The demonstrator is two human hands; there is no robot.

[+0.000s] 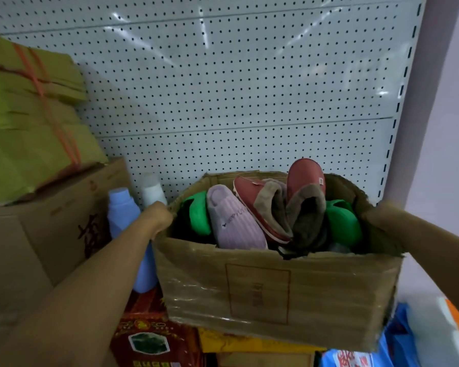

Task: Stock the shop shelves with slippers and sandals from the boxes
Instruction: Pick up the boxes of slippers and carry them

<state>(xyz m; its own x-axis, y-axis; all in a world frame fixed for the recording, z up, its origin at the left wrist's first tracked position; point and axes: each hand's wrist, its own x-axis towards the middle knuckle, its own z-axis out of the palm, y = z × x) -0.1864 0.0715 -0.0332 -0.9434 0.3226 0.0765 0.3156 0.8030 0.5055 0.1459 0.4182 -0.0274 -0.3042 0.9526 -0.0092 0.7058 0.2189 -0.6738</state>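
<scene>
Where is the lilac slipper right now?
In the head view, the lilac slipper stands on end in the open cardboard box, left of centre, between a green sandal on its left and a red fur-lined slipper on its right.

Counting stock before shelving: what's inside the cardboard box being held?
In the cardboard box: a lilac slipper, two red fur-lined slippers, and green sandals at both sides. Whatever lies beneath them is covered.

Taped cardboard box [276, 290], fleecy cloth slippers [273, 207]
</scene>
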